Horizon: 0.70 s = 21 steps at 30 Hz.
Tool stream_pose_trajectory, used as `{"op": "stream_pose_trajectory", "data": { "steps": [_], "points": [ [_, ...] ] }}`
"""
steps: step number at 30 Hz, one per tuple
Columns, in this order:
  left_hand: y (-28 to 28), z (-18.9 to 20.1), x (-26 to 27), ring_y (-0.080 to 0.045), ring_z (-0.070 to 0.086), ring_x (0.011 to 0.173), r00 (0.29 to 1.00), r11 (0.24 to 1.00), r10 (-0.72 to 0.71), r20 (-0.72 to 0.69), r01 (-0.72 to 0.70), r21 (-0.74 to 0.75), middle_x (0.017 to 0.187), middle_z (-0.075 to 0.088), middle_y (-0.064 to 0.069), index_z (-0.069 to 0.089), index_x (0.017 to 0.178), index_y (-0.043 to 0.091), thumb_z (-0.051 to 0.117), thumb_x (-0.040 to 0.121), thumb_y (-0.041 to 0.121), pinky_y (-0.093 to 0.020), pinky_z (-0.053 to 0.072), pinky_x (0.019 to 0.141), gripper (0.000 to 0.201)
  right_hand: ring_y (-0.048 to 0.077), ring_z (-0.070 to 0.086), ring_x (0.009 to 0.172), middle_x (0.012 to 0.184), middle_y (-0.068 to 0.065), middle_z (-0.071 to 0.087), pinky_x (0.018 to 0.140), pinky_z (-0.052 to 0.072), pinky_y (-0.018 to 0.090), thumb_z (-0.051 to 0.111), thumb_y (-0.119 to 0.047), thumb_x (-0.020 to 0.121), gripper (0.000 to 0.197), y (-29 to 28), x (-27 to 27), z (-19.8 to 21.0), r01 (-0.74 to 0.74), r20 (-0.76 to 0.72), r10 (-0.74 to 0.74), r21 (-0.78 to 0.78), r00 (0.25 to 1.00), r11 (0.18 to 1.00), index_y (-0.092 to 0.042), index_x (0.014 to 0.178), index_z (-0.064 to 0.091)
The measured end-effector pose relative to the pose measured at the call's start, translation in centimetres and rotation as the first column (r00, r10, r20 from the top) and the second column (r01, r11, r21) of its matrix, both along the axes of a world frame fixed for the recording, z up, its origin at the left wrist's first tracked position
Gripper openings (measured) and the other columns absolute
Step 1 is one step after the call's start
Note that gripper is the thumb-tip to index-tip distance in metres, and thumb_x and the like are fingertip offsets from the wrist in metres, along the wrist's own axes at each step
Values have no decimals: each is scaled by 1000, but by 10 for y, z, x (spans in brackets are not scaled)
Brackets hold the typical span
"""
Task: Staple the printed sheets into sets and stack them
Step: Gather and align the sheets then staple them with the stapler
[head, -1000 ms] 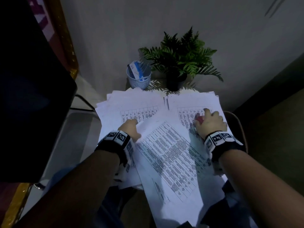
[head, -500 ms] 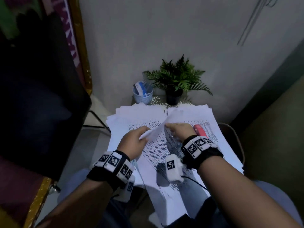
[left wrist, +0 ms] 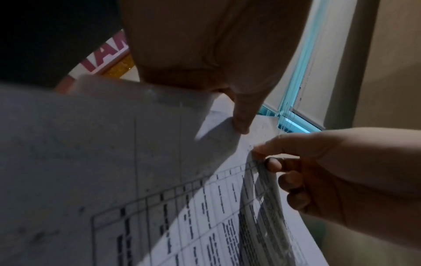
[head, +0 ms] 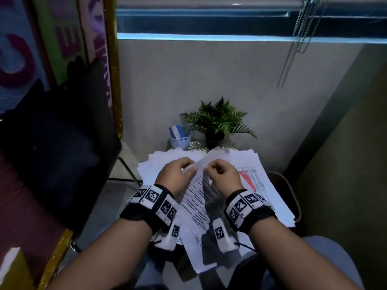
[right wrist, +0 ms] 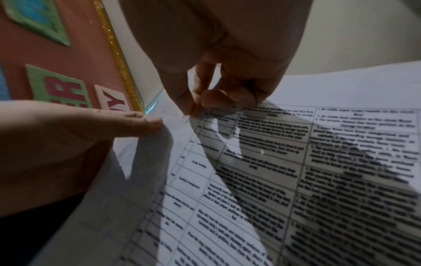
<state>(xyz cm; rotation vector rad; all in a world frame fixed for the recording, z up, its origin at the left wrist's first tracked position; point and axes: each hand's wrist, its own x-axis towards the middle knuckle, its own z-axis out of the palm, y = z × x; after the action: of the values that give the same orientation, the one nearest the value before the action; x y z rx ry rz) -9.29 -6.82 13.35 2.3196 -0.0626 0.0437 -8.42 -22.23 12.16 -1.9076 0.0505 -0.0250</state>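
Note:
A set of printed sheets (head: 199, 197) with tables of text is lifted above the small table, curling between my hands. My left hand (head: 189, 168) pinches its top corner with thumb and fingers, as the left wrist view (left wrist: 239, 124) shows close up. My right hand (head: 209, 170) pinches the same top edge just to the right, thumb against fingertips (right wrist: 193, 109). Small staple marks show in the paper (right wrist: 185, 119) between the two hands. A red stapler (head: 248, 181) lies on the right paper stack (head: 270, 191), free of both hands. A second stack (head: 151, 167) lies on the left.
At the table's far edge, against the wall, stand a blue mesh cup (head: 179, 141) with cards and pens and a potted fern (head: 215, 124). A black chair (head: 62, 147) is on the left. A round rim (head: 294, 197) shows at the right beyond the papers.
My right hand left the stapler on the right stack and joined the left at the sheets' top edge. The sheets rose off the table and the two hands drew close.

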Motion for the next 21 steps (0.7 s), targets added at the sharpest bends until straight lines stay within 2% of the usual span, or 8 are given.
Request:
{"op": "stream_pose_trajectory", "data": {
  "steps": [2, 4, 9, 11, 14, 16, 18, 21],
  "points": [
    [-4, 2, -1, -15, 60, 95, 1000, 999, 7, 17, -7, -34, 94, 68, 6, 62, 88, 29, 56, 90, 29, -29, 45, 83, 6, 15, 52, 66, 70, 0, 57, 67, 45, 26, 65, -15, 83, 20, -2, -2, 3, 11, 27, -10, -17, 1000, 1000, -24, 66, 58],
    [-5, 4, -1, -15, 60, 96, 1000, 1000, 5, 30, -5, -9, 97, 68, 6, 63, 90, 30, 55, 90, 29, -32, 47, 86, 8, 14, 55, 66, 68, -2, 60, 65, 46, 23, 66, -16, 81, 14, -4, -3, 6, 33, 45, -32, -31, 998, 999, -21, 69, 61],
    [-4, 6, -4, -13, 60, 97, 997, 997, 41, 60, -36, -68, 96, 68, 8, 63, 87, 33, 58, 89, 29, -30, 46, 88, 7, 23, 66, 71, 74, 6, 68, 71, 54, 30, 65, -15, 79, 4, -1, -2, 12, 52, 47, -50, -31, 998, 998, -13, 77, 67],
    [-4, 7, -5, -13, 60, 98, 997, 996, 55, 63, -50, -71, 97, 69, 8, 66, 90, 30, 58, 88, 30, -31, 47, 88, 7, 25, 64, 70, 75, 9, 67, 71, 54, 31, 63, -14, 80, 5, -1, -1, 13, 41, 51, -40, -23, 998, 999, -13, 76, 65],
    [-5, 8, -4, -14, 59, 103, 997, 998, 60, 49, -59, -24, 107, 68, 5, 68, 103, 23, 57, 88, 32, -31, 46, 92, 20, 20, 58, 64, 70, 6, 61, 66, 52, 30, 62, -11, 80, 7, -1, -2, 14, 31, 53, -30, -6, 998, 1000, -13, 73, 61],
    [-6, 9, -3, -15, 58, 104, 997, 998, 65, 41, -65, -17, 109, 68, 3, 68, 104, 21, 56, 88, 32, -33, 46, 93, 23, 18, 56, 60, 67, 4, 59, 64, 52, 30, 61, -10, 80, 6, 0, -3, 13, 31, 63, -32, 13, 997, 999, -10, 75, 61],
    [-7, 10, -1, -16, 58, 105, 997, 998, 66, 41, -65, -22, 109, 68, 2, 68, 104, 20, 55, 89, 31, -33, 45, 93, 23, 14, 55, 56, 65, 3, 58, 62, 50, 26, 60, -11, 82, 6, 0, -3, 12, 41, 76, -42, 17, 996, 999, -10, 75, 60],
    [-11, 7, 2, -18, 58, 107, 998, 998, 56, 27, -55, -12, 113, 67, 0, 67, 108, 17, 55, 90, 30, -32, 44, 94, 25, 4, 52, 51, 63, 1, 58, 54, 44, 13, 59, -10, 82, 10, 0, -4, 8, 88, 115, -91, 34, 989, 996, -13, 73, 59]
  ]
}}
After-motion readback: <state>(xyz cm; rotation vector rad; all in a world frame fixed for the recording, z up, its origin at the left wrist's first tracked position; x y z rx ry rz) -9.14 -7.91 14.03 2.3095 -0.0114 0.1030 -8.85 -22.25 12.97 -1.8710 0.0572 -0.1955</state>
